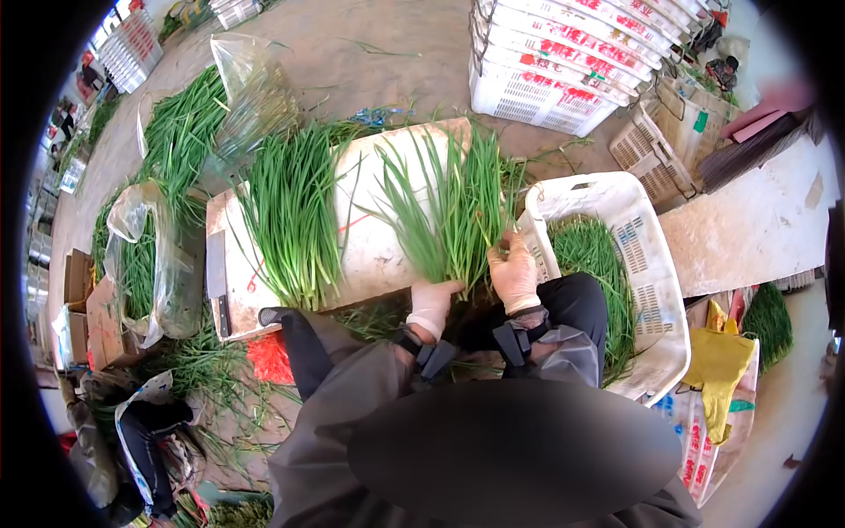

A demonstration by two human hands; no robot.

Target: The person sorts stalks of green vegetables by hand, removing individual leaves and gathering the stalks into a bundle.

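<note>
Head view: person sat over a white board point(370, 255), both hands gloved. Left hand point(433, 304) was closed round the root end of a chive bunch point(453, 211), fingers wrapped tight near the board's 6 o'clock edge; likely gripped there so the stems stayed aligned while the leaves fanned out toward 12. Right hand point(513, 268) sat just beside it at about 3 o'clock of the bunch base, fingers curled and pinching a few stems, apparently picking at or pulling off bad leaves; how wide the fingertips were parted could not be told. The bunch lay on the right half of the board, roots toward the person.

A second chive pile point(290, 211) lay on the left half of the board, at 9 o'clock of the held bunch, apart from it, probably kept separate as another batch. A knife point(217, 277) lay flat along the board's left edge, blade toward 12, within reach. A white crate point(638, 255) with chives inside stood at 3 o'clock, touching the person's right knee. Plastic bags point(145, 264) of chives sat at 9 o'clock on the floor. Stacked crates point(563, 62) stood at 1 o'clock, well apart.
</note>
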